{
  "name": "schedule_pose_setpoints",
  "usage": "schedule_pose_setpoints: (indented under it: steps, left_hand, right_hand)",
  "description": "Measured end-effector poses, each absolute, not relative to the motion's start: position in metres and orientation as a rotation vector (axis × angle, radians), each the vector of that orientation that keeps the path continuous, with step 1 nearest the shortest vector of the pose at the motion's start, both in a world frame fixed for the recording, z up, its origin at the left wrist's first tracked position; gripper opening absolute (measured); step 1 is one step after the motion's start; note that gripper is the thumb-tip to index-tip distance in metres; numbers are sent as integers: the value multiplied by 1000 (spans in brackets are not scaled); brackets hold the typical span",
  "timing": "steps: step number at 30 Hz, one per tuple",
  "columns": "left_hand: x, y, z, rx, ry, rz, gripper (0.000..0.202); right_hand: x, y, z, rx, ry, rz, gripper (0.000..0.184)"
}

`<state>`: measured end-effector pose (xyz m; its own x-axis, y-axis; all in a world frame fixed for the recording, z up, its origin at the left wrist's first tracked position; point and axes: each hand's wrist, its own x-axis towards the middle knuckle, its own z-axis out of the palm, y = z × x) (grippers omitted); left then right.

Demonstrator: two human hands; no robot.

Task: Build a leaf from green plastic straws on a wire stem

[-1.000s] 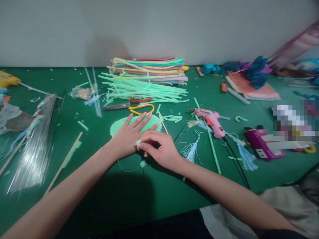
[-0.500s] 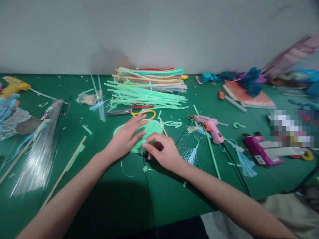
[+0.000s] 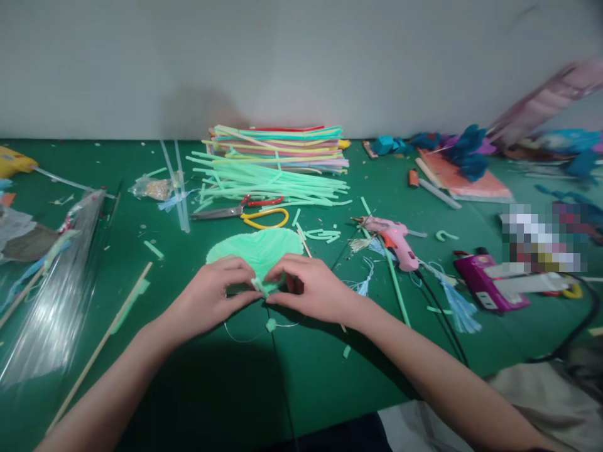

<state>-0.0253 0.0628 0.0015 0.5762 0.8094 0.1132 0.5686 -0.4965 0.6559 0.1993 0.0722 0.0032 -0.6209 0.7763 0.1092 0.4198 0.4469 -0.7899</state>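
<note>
A light green fan-shaped piece (image 3: 257, 246) made of straws lies flat on the green table (image 3: 330, 376). My left hand (image 3: 210, 296) and my right hand (image 3: 308, 287) meet at its near tip, both with fingers curled, pinching the narrow end between thumbs and fingertips. A small green bit on a thin wire loop (image 3: 270, 324) lies just below my hands.
Behind the fan lie scissors with red and yellow handles (image 3: 245, 210), loose green straws (image 3: 273, 182) and a stacked pile of coloured straws (image 3: 282, 141). A pink glue gun (image 3: 393, 235) sits to the right, a purple box (image 3: 487, 282) further right. Clear plastic sleeves (image 3: 61, 282) and wooden sticks lie on the left.
My left hand has slid back off the top of the fan and curled its fingers at the near tip, joining my right hand there. The fan's surface is now uncovered.
</note>
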Motion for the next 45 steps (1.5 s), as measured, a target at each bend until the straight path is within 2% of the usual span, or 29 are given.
schedule_pose_setpoints:
  steps: [5,13,17,30,37,45]
  left_hand:
    - [-27,63,1,2299,1090,555,12]
    - [-28,65,-6,2293,1025,541,7]
    - [-28,64,-7,2354,1006,539,13]
    - [-24,64,-5,2393,1000,570,18]
    - [-27,63,-5,2386,1033,601,10]
    - [-46,60,1,2376,995,647,16]
  right_hand:
    - [207,78,2,-889,-2522,915,7]
    - [203,72,-9,-862,-2610,701,12]
    - [201,70,-11,-883,-2649,572,18]
    - [195,65,-19,-906,-2738,358,18]
    - [193,63,-16,-949,-2632,451,21]
    - [193,64,-13,-936,-2577,541,16]
